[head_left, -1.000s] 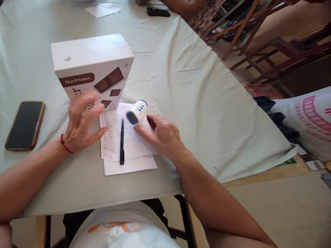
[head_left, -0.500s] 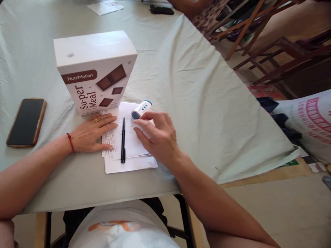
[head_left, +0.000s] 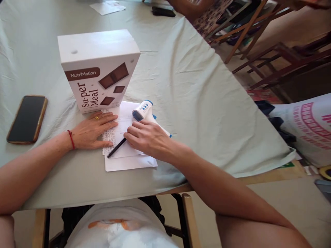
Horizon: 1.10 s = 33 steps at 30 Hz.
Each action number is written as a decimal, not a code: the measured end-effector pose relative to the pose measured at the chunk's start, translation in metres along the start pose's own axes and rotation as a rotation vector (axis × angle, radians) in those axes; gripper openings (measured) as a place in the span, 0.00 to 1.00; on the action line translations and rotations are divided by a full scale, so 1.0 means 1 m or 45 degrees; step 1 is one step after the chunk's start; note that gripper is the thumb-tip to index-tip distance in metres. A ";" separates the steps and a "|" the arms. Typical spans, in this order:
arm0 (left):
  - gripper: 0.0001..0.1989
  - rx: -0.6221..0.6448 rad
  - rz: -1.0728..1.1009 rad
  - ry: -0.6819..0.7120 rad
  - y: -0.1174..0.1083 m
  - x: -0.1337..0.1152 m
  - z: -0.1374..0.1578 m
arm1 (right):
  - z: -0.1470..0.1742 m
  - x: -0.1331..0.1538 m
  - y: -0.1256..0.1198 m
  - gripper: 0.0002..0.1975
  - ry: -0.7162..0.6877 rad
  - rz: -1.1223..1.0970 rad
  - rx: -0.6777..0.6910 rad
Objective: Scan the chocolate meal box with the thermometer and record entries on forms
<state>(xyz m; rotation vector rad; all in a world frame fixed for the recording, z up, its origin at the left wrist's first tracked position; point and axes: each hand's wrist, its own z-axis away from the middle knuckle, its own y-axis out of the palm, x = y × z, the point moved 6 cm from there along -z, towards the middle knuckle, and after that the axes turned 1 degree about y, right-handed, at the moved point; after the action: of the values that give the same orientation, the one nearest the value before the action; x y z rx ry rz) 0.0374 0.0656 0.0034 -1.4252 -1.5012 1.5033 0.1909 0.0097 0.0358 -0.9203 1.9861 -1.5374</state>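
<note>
My left hand [head_left: 89, 133] lies open, partly on the papers [head_left: 131, 164]; my right hand [head_left: 147, 137] grips the pen [head_left: 117, 148] over them. Light, steady palm pressure should prevent slipping.

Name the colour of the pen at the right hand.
The pen is black, seen best in the head view, the only one now.

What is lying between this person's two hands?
In the head view, sheets of paper lie between the left hand and the right hand, with a black pen slanting over them, its upper end in the right hand's fingers.
</note>
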 end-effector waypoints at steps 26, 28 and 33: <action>0.31 0.081 0.154 -0.229 0.004 -0.007 -0.010 | 0.030 0.019 0.024 0.04 0.964 -1.307 -0.345; 0.31 0.085 0.143 -0.238 0.005 -0.008 -0.010 | 0.032 0.021 0.025 0.05 0.954 -1.321 -0.374; 0.33 0.071 0.108 -0.270 0.006 -0.010 -0.010 | 0.034 0.020 0.024 0.07 0.922 -1.314 -0.528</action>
<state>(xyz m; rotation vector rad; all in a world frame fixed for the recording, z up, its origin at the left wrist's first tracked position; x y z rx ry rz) 0.0512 0.0583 0.0022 -1.3468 -1.5241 1.7816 0.1960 -0.0238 0.0044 -2.0018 2.5507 -2.2534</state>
